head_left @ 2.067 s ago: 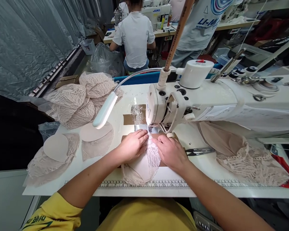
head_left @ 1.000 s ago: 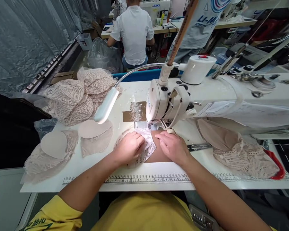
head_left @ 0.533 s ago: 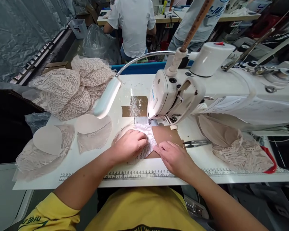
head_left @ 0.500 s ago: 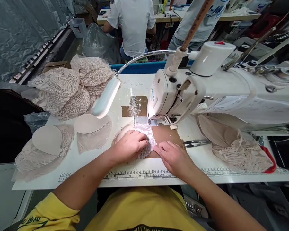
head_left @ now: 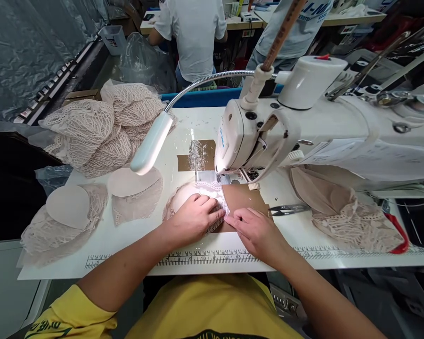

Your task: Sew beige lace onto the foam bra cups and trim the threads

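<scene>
A beige lace bra cup [head_left: 183, 194] with a pale lace edge lies under the needle end of the white sewing machine [head_left: 233, 136]. My left hand [head_left: 195, 217] rests on the lace, thumb and fingers drawn together at its right edge. Close beside it, my right hand [head_left: 256, 233] pinches the near corner of the same lace edge, its fingertips almost touching the left thumb. Brown tape [head_left: 245, 200] covers the machine bed under and right of the lace. Just right of my right hand lie thread snips [head_left: 289, 209].
A lace heap [head_left: 92, 132] and cut cup pieces [head_left: 69, 207] lie on the left. Sewn beige pieces [head_left: 353, 216] are on the right. A lamp [head_left: 151, 143] hangs over the table. A printed ruler [head_left: 205, 257] runs along the front edge. A person in white [head_left: 194, 37] sits beyond.
My left hand has shifted slightly towards me and right, closer to the right fingertips, uncovering more of the cup. My right hand stays nearly in place at the lace corner.
</scene>
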Available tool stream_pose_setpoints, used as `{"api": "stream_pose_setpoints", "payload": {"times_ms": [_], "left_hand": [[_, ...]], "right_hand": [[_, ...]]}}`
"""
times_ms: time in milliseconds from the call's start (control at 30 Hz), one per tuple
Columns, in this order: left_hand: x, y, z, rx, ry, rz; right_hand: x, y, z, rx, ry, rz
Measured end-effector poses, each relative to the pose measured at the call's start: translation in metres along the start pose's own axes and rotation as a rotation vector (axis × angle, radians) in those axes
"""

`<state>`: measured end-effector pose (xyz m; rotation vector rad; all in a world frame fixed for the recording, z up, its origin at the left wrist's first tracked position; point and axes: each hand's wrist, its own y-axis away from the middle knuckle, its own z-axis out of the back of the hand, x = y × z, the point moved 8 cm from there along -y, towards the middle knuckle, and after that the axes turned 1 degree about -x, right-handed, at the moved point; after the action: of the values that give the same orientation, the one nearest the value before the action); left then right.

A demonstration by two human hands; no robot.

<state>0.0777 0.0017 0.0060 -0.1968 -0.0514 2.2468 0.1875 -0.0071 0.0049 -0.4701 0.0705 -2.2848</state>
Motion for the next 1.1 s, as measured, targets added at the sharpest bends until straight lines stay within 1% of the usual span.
{"api": "stream_pose_setpoints", "payload": {"times_ms": [100, 167, 333, 467, 600, 800, 967, 1100], "left_hand": [[0.0, -0.001, 0.001, -0.006, 0.006, 0.0], [-0.001, -0.001, 0.002, -0.024, 0.018, -0.007], [0.003, 0.0, 0.004, -0.036, 0.074, 0.012], [0.01, 0.0, 0.004, -0.031, 0.069, 0.054], [0.014, -0.003, 0.004, -0.045, -0.007, 0.069], [0.01, -0.01, 0.004, -0.042, -0.11, 0.01], [0.008, -0.01, 0.004, -0.048, -0.124, -0.007], [0.013, -0.008, 0.002, -0.047, -0.097, 0.009]], "right_hand": [[-0.004, 0.0, 0.005, -0.057, -0.042, -0.01], [-0.007, -0.001, 0.005, -0.07, -0.022, -0.032], [-0.01, -0.007, -0.007, 0.015, 0.109, -0.07], [-0.01, -0.009, -0.009, 0.052, 0.139, -0.072], [-0.01, -0.009, -0.009, 0.052, 0.16, -0.071], [-0.007, -0.009, -0.007, 0.018, 0.138, -0.051], [-0.007, -0.01, -0.005, 0.011, 0.161, -0.041], [-0.009, -0.012, -0.006, 0.027, 0.161, -0.048]]}}
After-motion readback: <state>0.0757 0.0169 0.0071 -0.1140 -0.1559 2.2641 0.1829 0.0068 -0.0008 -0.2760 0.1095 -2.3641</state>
